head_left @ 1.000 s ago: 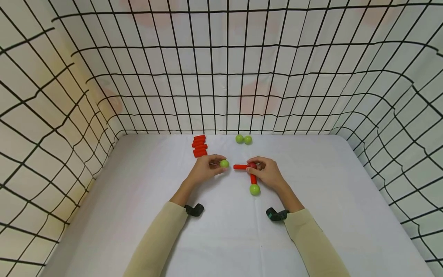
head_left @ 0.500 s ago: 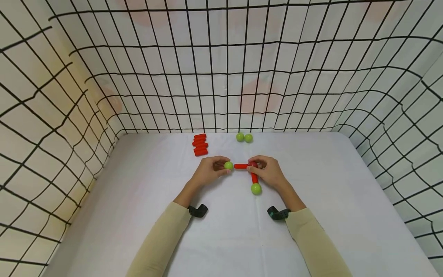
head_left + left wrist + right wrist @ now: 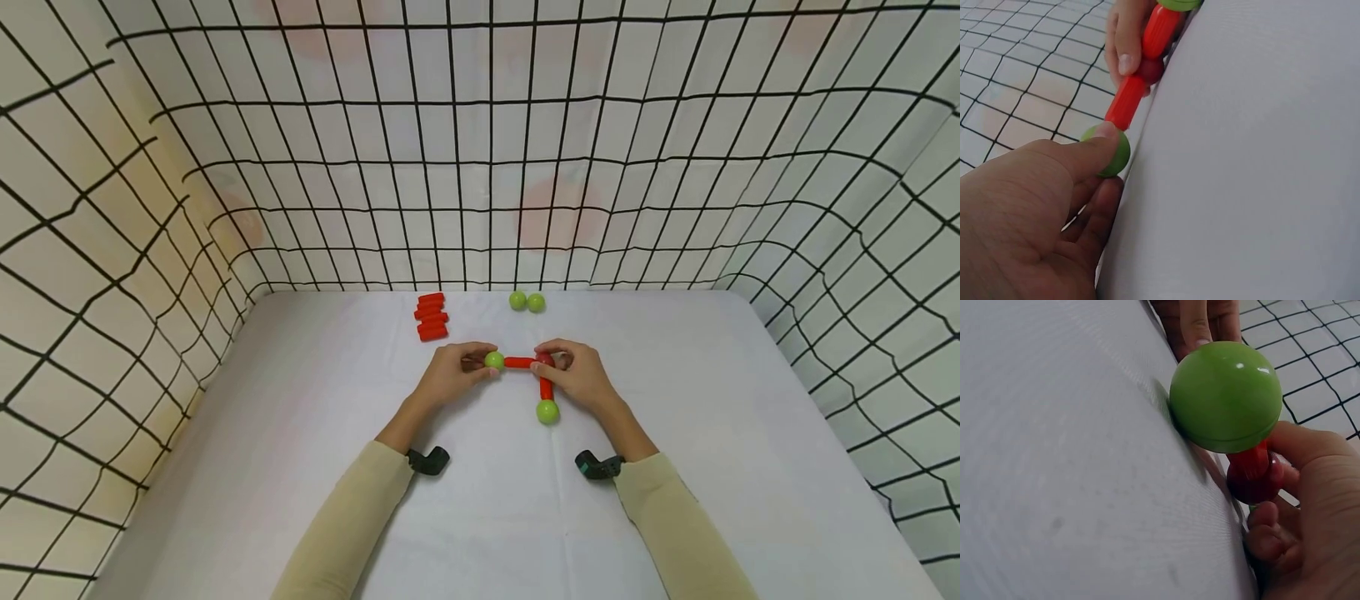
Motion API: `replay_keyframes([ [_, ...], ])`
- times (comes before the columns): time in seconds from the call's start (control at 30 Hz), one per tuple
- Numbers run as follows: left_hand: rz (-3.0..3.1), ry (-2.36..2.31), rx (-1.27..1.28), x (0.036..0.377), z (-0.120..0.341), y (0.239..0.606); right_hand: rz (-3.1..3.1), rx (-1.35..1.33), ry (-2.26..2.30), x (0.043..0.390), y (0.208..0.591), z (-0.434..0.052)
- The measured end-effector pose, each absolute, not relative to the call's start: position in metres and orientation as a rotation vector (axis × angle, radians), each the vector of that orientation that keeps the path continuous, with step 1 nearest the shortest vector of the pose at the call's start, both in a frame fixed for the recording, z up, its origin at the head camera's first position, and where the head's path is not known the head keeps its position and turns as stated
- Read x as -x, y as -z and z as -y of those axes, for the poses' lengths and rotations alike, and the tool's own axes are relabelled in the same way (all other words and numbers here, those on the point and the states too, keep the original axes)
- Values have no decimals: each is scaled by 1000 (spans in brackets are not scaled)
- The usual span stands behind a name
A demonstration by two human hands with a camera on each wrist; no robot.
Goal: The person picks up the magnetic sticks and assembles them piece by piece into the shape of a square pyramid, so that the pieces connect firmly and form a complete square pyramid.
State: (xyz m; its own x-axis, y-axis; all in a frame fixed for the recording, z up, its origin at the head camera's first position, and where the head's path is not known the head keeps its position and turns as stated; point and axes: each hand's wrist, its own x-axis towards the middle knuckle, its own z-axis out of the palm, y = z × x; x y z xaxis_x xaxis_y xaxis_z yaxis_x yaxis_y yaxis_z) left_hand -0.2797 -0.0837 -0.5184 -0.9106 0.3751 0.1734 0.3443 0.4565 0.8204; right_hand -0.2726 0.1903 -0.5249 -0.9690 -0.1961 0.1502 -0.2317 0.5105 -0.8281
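My left hand [image 3: 450, 372] pinches a green ball [image 3: 1120, 154] between thumb and fingers. The ball meets the free end of a red rod [image 3: 518, 362]; whether the rod sits inside it cannot be told. With thumb and fingertips, my right hand [image 3: 581, 372] grips a dark red ball [image 3: 1256, 481], partly covered by the fingers. From that dark red ball one rod runs left, and a second red rod [image 3: 546, 388] points toward me. At the second rod's near end is another green ball [image 3: 1225, 397], large in the right wrist view.
Several loose red rods [image 3: 431, 317] lie in a stack at the back left of the white table [image 3: 480, 517]. Two green balls [image 3: 527, 302] rest at the back, by the black wire grid [image 3: 491, 208] that stands around the far edge and sides.
My left hand has brought its green ball rightward until it meets the left rod's end. The right hand keeps hold of the dark red ball, nearly in place.
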Motion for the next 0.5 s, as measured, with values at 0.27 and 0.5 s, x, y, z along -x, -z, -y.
replay_keyframes([
  [0.27,-2654,-1482,-659,278,85,519,2641,-465,-1391,278,519,-184],
  [0.5,-2673,-1426,-700,281,85,520,2760,-658,-1350,283,521,-175],
])
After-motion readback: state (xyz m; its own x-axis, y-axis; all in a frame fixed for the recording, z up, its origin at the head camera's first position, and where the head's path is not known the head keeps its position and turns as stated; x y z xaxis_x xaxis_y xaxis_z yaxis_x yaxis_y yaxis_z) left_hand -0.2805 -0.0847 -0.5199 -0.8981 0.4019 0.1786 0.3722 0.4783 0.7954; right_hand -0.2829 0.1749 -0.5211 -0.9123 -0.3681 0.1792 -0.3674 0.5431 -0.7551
